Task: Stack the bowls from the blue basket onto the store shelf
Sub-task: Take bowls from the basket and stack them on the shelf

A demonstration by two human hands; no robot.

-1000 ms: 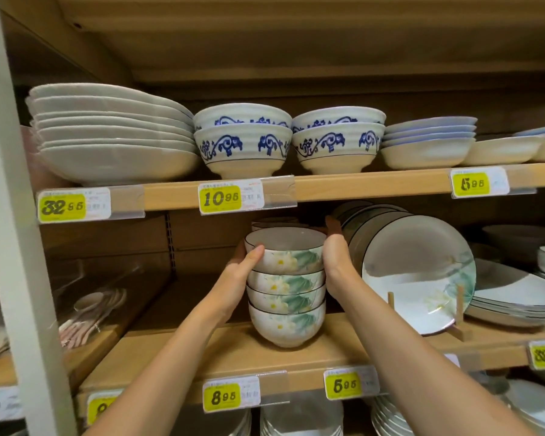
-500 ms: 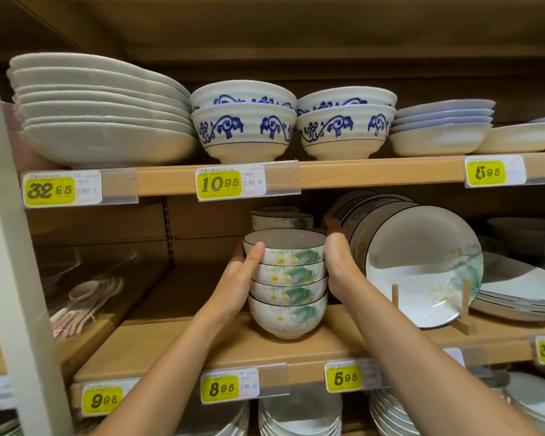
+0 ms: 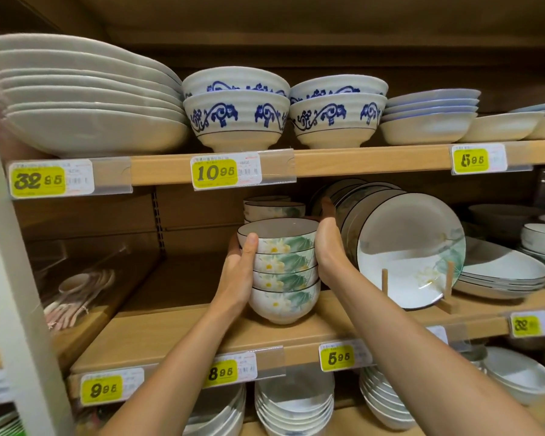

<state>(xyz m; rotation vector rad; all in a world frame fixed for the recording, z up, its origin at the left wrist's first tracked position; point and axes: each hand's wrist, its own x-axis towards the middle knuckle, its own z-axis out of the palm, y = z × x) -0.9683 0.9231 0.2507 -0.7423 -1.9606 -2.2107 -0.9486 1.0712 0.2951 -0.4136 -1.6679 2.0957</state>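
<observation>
Cupping the stack of bowls (image 3: 283, 269) at centre frame, your left hand (image 3: 238, 272) and right hand (image 3: 328, 247) curl round its sides. Four bowls appear set on the shelf (image 3: 170, 335); with the basket out of view, I cannot tell what remains.

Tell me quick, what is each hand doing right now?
Left hand: closed, gripping the left side of the stack of flowered bowls, thumb in front.
Right hand: closed, cupping the same stack from the right.
</observation>
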